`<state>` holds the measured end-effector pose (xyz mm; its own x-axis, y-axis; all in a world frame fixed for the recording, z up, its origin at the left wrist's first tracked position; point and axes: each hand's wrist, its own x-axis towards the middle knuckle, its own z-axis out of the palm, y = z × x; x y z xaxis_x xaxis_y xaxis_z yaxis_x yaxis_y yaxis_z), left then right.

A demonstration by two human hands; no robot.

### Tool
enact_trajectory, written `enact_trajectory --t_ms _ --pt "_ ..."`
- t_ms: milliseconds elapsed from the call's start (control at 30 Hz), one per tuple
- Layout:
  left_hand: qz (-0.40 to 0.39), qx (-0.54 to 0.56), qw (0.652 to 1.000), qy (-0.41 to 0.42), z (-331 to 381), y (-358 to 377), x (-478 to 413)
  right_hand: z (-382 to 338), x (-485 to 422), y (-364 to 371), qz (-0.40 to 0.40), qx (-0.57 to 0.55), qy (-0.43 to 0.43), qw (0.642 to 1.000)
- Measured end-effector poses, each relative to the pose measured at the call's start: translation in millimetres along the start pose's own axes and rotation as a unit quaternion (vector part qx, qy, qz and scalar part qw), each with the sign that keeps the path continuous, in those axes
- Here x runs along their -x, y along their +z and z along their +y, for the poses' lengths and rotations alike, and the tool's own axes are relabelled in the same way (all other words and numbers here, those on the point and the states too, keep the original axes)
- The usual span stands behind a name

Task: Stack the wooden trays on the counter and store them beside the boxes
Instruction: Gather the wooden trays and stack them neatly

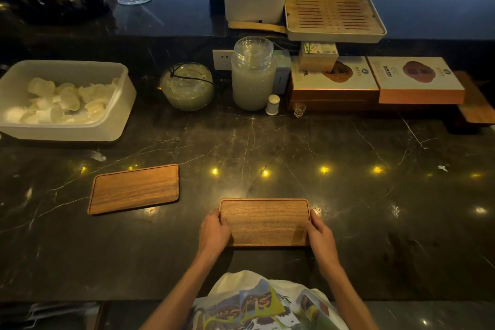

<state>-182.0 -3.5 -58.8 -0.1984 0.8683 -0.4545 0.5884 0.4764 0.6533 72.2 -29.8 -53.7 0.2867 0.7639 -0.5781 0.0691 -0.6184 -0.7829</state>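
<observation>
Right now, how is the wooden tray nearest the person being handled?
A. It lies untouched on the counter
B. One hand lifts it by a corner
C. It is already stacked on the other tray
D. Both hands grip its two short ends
D: the left hand and the right hand each hold a short end of the near wooden tray, while the second wooden tray lies apart to its left on the counter.

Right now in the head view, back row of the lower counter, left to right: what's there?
White tub → round glass jar → tall glass jar → small white shaker → tiny glass → left box → right box → wooden board.
</observation>
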Motion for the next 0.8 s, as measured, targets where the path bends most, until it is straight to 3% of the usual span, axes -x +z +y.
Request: enact_trajectory --t_ms 300,367,433,500,567,800 --pt "-0.007 -0.003 0.999 -0.032 9 -5 1 0 2 2 -0.013 0.048 -0.017 0.999" --pt "0.0 -0.026 1.0 0.007 10 -8 5 -1 5 2 -0.017 0.107 -0.051 0.993" --pt "0.016 -0.081 0.992 0.094 8 -8 13 -1 8 3 -0.009 0.243 -0.13 0.961" --pt "0.018 -0.156 0.972 0.174 4 -5 19 -1 11 4 0.009 0.404 -0.209 0.891" --pt "0.011 -0.225 0.954 0.196 -1 -3 23 0 10 6 0.015 0.488 -0.231 0.842" --pt "-0.009 -0.247 0.954 0.172 -7 -8 24 -6 8 11 -0.001 0.518 -0.177 0.837"
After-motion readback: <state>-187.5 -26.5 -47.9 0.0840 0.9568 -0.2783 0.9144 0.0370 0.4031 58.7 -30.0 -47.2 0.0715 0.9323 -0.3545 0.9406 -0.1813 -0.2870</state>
